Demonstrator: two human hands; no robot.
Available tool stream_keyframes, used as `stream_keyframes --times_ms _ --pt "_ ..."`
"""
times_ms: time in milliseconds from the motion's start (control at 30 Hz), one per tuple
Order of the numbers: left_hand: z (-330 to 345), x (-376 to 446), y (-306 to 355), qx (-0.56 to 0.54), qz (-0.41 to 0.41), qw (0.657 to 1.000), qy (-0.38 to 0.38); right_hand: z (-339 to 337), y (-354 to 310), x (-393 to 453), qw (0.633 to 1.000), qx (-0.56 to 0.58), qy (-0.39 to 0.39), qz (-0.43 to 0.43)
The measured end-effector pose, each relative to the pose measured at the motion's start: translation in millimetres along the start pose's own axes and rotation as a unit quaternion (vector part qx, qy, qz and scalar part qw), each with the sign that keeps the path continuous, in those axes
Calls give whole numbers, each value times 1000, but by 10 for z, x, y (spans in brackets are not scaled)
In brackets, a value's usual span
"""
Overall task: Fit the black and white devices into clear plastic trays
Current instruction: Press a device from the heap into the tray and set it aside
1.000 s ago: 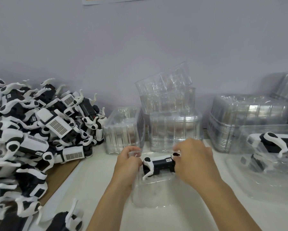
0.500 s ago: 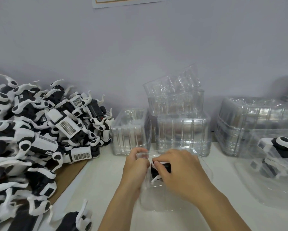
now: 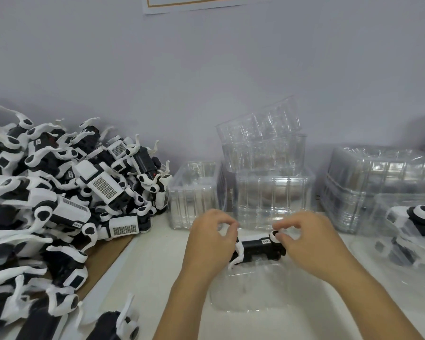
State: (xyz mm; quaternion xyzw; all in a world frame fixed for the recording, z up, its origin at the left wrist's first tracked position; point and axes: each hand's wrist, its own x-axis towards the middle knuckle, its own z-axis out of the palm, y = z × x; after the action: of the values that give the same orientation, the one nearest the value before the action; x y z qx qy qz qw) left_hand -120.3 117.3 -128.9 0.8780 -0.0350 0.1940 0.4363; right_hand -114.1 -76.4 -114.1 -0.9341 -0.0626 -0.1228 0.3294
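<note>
At lower centre of the frame, the left hand (image 3: 210, 244) and right hand (image 3: 309, 244), each grip curled lightly on an end, seat the black and white device (image 3: 258, 247) into the clear plastic tray (image 3: 250, 293) on the table; pressing it flush should come next.

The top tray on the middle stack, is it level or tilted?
Tilted: the top tray leans, right end raised, on the stack.
</note>
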Motion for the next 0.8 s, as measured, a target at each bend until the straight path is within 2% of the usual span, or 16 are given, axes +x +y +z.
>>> stream_keyframes --times_ms 67,167,433,600,800 --pt "59 4 49 67 51 996 -39 30 48 10 1000 8 1 8" --pt "163 -38 104 144 71 982 -99 101 77 21 999 9 32 9" --pt "151 -80 119 158 67 976 -131 179 83 27 997 51 54 22" --pt "192 -103 138 172 61 974 -133 119 113 27 999 6 30 -8" --pt "156 -91 147 181 50 972 -138 109 118 11 999 -9 37 -23"
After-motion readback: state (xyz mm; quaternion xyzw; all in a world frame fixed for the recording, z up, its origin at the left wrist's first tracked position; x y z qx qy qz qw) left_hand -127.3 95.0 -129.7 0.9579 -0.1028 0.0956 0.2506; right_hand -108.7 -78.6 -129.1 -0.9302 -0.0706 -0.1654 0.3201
